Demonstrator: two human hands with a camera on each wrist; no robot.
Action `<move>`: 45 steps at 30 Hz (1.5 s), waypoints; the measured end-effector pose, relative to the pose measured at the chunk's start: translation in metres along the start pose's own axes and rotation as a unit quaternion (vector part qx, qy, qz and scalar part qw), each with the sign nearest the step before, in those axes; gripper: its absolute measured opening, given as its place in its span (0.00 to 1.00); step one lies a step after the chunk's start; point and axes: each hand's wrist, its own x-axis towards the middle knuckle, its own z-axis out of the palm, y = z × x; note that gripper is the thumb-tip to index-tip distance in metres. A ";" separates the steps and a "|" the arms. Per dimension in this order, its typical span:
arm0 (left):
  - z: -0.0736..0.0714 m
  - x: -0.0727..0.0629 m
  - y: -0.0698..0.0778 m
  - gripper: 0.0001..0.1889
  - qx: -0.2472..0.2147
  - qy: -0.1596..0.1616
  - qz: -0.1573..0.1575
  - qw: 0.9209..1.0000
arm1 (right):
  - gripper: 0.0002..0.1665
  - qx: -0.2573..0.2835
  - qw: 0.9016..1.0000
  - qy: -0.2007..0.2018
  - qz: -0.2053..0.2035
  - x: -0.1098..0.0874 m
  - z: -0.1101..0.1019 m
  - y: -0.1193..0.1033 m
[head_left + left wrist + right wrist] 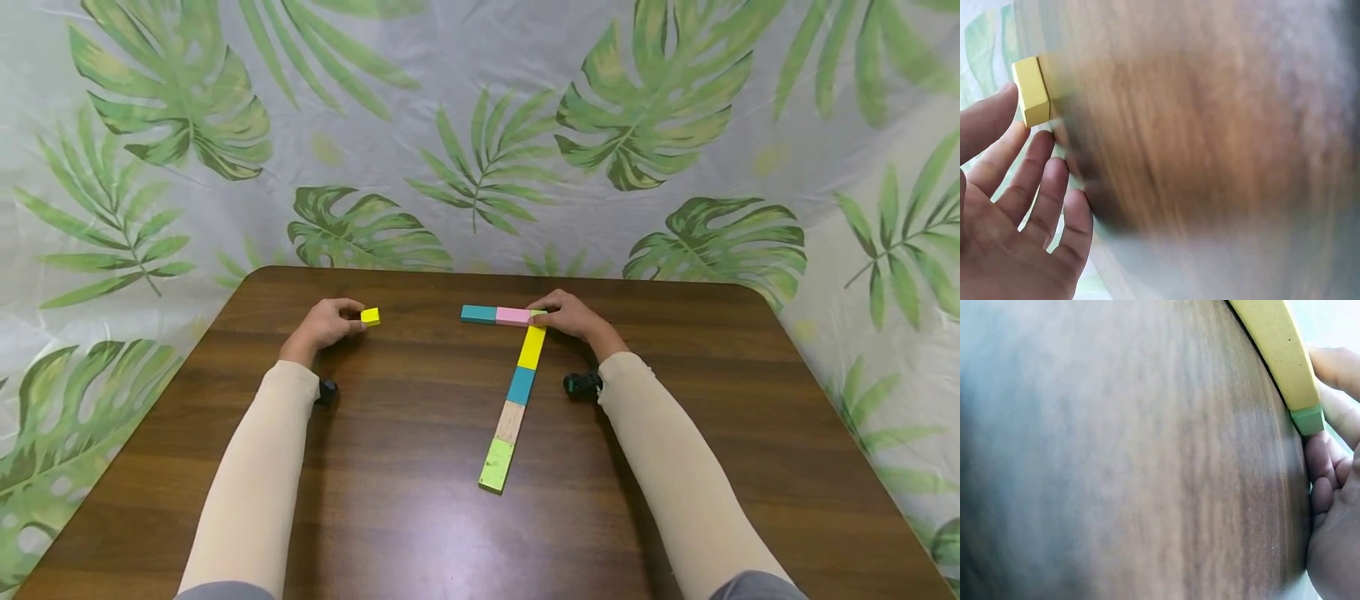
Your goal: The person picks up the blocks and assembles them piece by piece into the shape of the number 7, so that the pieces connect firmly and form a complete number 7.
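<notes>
In the head view my left hand (327, 323) is at the table's far left, pinching a small yellow block (371, 317) between thumb and fingers. The left wrist view has this yellow block (1032, 92) at the thumb tip, the other fingers loosely bent. My right hand (567, 314) grips a light green block (538, 313) with thumb and fingers, covering part of it. That block sits where a short back row, a teal block (478, 313) and a pink block (513, 316), meets a slanting line. The line starts with a yellow block (532, 347).
Toward the front, the slanting line continues with a teal block (521, 386), a bare wood block (510, 422) and a lime green block (497, 465). All lie flat on the brown wooden table (405, 492). Behind it hangs a leaf-patterned cloth (510, 50).
</notes>
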 end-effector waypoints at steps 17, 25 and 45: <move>0.012 0.007 0.004 0.25 -0.029 0.039 -0.050 0.998 | 0.26 0.007 1.000 0.005 -0.002 -0.001 0.000 0.000; 0.015 0.006 0.006 0.25 -0.041 0.049 -0.067 0.996 | 0.26 0.005 1.000 0.003 -0.004 0.000 0.001 0.000; 0.034 0.018 0.029 0.24 -0.068 0.051 -0.073 0.994 | 0.26 0.008 1.000 0.001 -0.014 -0.003 0.001 -0.002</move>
